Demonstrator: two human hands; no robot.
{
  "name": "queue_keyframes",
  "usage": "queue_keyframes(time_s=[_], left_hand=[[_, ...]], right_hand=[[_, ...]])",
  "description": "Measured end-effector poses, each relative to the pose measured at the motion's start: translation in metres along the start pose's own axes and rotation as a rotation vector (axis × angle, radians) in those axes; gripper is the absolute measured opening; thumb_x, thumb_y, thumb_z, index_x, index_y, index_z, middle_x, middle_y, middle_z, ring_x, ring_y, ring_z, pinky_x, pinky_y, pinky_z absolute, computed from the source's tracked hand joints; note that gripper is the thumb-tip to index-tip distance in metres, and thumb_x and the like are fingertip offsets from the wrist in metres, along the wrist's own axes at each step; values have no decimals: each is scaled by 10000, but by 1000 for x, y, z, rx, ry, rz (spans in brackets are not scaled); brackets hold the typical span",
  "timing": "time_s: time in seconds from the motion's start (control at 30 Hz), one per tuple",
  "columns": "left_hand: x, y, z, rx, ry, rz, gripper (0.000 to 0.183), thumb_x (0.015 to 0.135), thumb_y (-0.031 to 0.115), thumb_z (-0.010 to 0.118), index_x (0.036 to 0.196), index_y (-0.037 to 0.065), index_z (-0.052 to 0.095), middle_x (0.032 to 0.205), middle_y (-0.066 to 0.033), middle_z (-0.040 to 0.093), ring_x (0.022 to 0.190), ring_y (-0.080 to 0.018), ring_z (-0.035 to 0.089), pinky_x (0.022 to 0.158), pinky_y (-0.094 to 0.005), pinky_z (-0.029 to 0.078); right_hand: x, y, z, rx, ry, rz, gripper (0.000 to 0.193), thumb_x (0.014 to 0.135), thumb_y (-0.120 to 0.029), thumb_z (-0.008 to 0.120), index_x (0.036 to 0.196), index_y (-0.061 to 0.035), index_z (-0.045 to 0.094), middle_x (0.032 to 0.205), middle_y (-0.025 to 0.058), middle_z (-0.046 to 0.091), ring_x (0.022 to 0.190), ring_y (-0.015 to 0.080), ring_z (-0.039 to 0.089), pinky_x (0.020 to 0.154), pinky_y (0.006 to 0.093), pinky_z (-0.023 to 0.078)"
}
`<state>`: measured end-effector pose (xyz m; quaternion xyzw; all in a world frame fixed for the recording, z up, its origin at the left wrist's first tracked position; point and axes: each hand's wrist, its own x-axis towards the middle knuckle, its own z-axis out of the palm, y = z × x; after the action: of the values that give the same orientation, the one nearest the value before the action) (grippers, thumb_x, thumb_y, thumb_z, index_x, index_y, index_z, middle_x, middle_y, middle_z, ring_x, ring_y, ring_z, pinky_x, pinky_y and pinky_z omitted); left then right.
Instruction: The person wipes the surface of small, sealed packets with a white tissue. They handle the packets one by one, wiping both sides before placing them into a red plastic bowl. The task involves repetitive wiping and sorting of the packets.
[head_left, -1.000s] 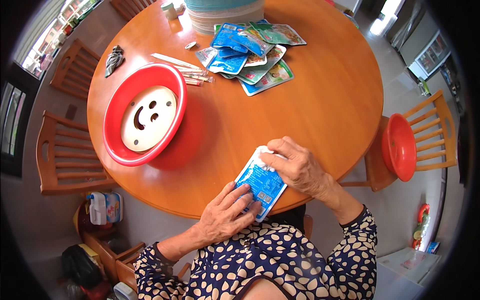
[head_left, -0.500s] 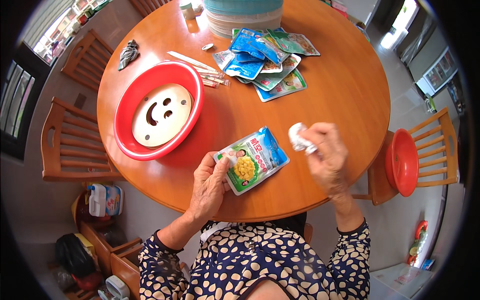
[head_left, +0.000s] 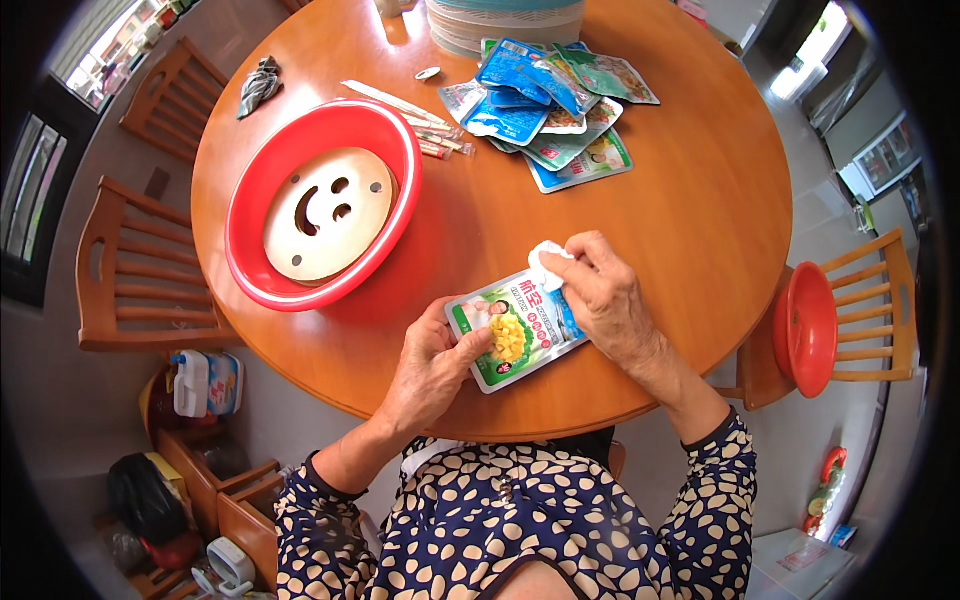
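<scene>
My left hand (head_left: 436, 362) grips the lower left edge of a flat food pouch (head_left: 512, 335), its thumb on top. The pouch is blue, white and green, with a picture of yellow cubes on its face. My right hand (head_left: 606, 298) is closed round a crumpled white tissue (head_left: 549, 264), which touches the pouch's upper right end; that corner is partly hidden by my fingers. Beyond, several more pouches (head_left: 510, 122) in blue and green lie in a loose pile.
A red basin (head_left: 412, 190) holding a round smiling-face board (head_left: 325, 222) stands at the left. Wrapped chopsticks (head_left: 400, 108), a small white cap (head_left: 428, 74) and a crumpled striped cloth (head_left: 261, 86) lie behind it. A red bowl (head_left: 808, 330) rests on the right chair.
My right hand has brought the tissue leftward from the air onto the pouch's upper end. The left hand keeps its hold, shifted slightly right with the pouch.
</scene>
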<state>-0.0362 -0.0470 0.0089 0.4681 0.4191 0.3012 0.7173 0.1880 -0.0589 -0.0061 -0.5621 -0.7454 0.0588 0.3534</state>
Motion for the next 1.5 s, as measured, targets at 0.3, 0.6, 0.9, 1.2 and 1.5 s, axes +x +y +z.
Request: queue_keyframes(time_s=[0.3, 0.6, 0.9, 1.2, 1.5], left_hand=[[0, -15, -4, -398, -2, -45, 330, 1020, 178, 513, 1235, -73, 510, 1173, -118, 623, 1035, -162, 625, 912, -302, 531], [3, -11, -16, -615, -106, -142, 360, 1022, 213, 494, 1284, -34, 494, 1278, -129, 580, 1141, -250, 604, 1012, -435, 488], [5, -15, -19, -692, -154, -164, 348, 1039, 254, 456, 1269, 0, 518, 1263, -117, 585, 1160, -262, 592, 1016, -455, 483], [4, -21, -17, -701, -108, -122, 322, 1050, 263, 434, 1198, 5, 559, 1224, -123, 610, 1136, -247, 599, 964, -426, 509], [0, -13, -10, -615, -49, -123, 321, 1044, 250, 449, 1204, -8, 554, 1281, -144, 595, 1172, -273, 585, 1017, -448, 479]], right_hand=[[-11, -45, 17, 24, -33, -143, 292, 746, 36, 647, 1036, 5, 654, 1045, 153, 571, 930, 315, 606, 806, 392, 547], [7, -42, 18, -2, -46, -188, 237, 784, -27, 623, 1017, -15, 665, 1042, 133, 593, 916, 295, 608, 800, 381, 542], [16, -49, 36, 3, -9, -177, 340, 708, 5, 684, 1048, 4, 662, 1019, 132, 593, 885, 292, 602, 740, 373, 528], [-11, -55, 19, 163, -128, -262, 305, 752, -21, 658, 1054, 10, 676, 1112, 131, 606, 931, 282, 609, 793, 380, 542], [-31, -37, -19, 316, -394, -258, 227, 792, -14, 674, 1015, -42, 705, 1052, 111, 628, 898, 244, 626, 746, 346, 556]])
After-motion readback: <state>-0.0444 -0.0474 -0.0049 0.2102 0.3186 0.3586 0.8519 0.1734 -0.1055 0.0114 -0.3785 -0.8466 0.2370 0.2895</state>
